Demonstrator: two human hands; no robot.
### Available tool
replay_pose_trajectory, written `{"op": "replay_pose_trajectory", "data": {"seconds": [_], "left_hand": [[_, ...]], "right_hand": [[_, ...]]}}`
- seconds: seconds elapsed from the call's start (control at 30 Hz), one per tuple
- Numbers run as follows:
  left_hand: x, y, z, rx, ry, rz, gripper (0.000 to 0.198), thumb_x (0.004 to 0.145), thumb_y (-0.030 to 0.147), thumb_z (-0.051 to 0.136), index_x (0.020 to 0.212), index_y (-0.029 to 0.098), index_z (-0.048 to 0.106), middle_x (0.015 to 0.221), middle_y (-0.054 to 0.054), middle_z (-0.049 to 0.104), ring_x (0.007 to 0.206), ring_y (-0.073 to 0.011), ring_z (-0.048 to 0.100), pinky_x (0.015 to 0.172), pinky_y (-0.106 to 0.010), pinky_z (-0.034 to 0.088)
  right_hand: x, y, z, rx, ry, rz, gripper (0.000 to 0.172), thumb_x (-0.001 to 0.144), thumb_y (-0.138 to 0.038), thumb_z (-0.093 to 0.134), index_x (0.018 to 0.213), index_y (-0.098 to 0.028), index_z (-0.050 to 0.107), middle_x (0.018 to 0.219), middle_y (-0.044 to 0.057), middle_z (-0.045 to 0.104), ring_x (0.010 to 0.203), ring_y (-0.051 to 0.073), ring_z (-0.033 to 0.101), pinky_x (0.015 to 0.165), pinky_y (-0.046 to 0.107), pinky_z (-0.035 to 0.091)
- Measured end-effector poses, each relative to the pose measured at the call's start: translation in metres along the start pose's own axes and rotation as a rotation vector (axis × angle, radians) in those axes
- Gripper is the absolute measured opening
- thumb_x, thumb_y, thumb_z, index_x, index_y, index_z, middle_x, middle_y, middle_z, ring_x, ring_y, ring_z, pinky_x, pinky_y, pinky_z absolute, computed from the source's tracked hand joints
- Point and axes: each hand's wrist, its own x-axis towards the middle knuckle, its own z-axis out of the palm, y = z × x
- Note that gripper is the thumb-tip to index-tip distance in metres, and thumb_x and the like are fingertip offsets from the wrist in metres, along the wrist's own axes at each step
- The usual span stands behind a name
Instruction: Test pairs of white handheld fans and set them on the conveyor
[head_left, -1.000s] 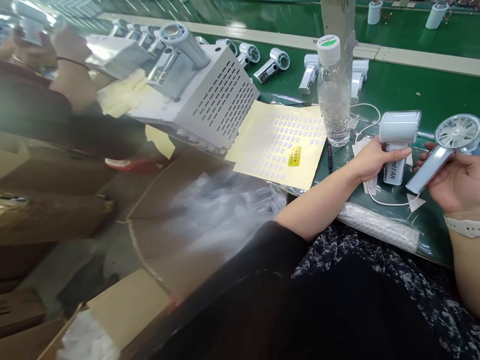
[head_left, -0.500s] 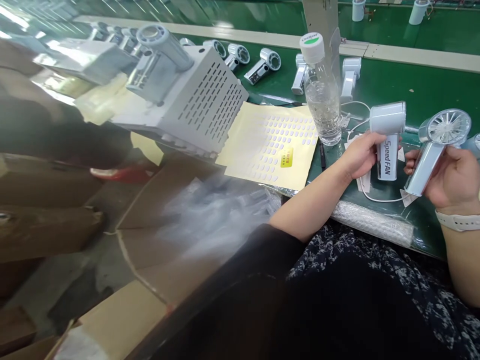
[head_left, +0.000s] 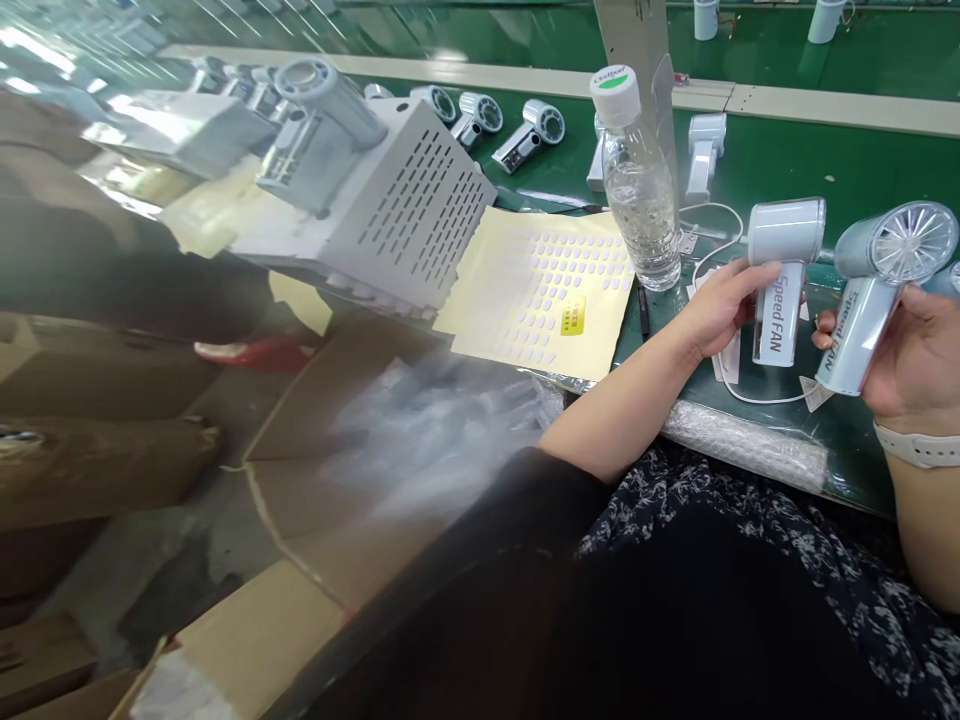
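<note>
Left fan (head_left: pixel 780 300) in the left hand (head_left: pixel 721 312), right fan (head_left: pixel 870 300) in the right hand (head_left: pixel 911 350), side by side

Head cam's the only view: left fingers are closed round the handle just under the barrel, thumb across the front, so that fan sits just right of them, handle pretty much upright. Right fingers are wrapped round the other handle, tips peeking out on its left edge; this one leans, grille end up and to the right. Each hand's nearest its own fan, with a narrow gap between the handles. Can't tell if either handle touches the worktop (head_left: pixel 787 160). White cable (head_left: pixel 772 402) loops below the fingers, bottle (head_left: pixel 641 200) is off to their left.
</note>
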Motion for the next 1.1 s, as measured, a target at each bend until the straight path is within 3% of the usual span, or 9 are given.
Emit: {"op": "replay_pose_trajectory", "data": {"seconds": [0.2,0.33,0.43,0.6,0.77,1.1], "left_hand": [[-0.004,0.003,0.001,0.006,-0.043,-0.003,0.062,0.088,0.071,0.095,0.123,0.022,0.078,0.131,-0.013,0.089,0.125,-0.0319,0.086,0.103,-0.043,0.067],[-0.006,0.002,0.003,0.010,-0.084,0.023,0.074,0.083,0.079,0.097,0.125,0.023,0.077,0.133,-0.014,0.088,0.124,-0.0322,0.086,0.098,-0.041,0.067],[-0.004,-0.003,0.000,0.019,-0.078,0.044,0.082,0.081,0.088,0.095,0.129,0.024,0.075,0.129,-0.012,0.088,0.118,-0.0300,0.086,0.094,-0.039,0.065],[0.001,-0.010,-0.004,0.045,-0.077,0.111,0.107,0.064,0.097,0.099,0.138,0.025,0.070,0.127,-0.010,0.086,0.114,-0.0272,0.083,0.091,-0.036,0.063],[0.001,-0.008,-0.005,0.081,-0.062,0.110,0.114,0.061,0.095,0.101,0.144,0.025,0.070,0.137,-0.013,0.085,0.128,-0.0344,0.082,0.096,-0.039,0.064],[0.005,-0.010,-0.005,0.080,-0.062,0.107,0.110,0.058,0.096,0.102,0.137,0.025,0.071,0.127,-0.013,0.087,0.129,-0.0378,0.082,0.105,-0.051,0.069]], "right_hand": [[-0.005,-0.001,-0.001,-0.002,0.028,-0.041,0.029,0.078,-0.037,0.086,0.101,-0.023,0.074,0.087,0.001,0.073,0.069,0.022,0.074,0.055,0.038,0.062],[-0.004,0.000,-0.001,0.008,0.016,-0.138,0.024,0.082,-0.034,0.083,0.104,-0.025,0.081,0.095,0.002,0.079,0.080,0.026,0.078,0.077,0.053,0.075],[0.000,0.002,0.001,0.024,-0.016,-0.224,0.019,0.089,-0.031,0.077,0.107,-0.028,0.083,0.100,0.002,0.083,0.089,0.028,0.081,0.092,0.061,0.076],[0.005,0.006,0.001,0.022,0.006,-0.172,0.009,0.094,-0.025,0.070,0.098,-0.029,0.076,0.094,0.002,0.082,0.104,0.035,0.087,0.097,0.070,0.075],[0.007,0.009,0.001,0.060,0.033,-0.101,0.015,0.091,-0.021,0.067,0.101,-0.026,0.076,0.091,0.002,0.083,0.083,0.030,0.085,0.094,0.068,0.077],[0.010,0.013,0.005,0.147,0.138,-0.082,0.028,0.087,-0.006,0.058,0.103,-0.024,0.073,0.096,0.001,0.084,0.093,0.024,0.085,0.106,0.059,0.076]]}}
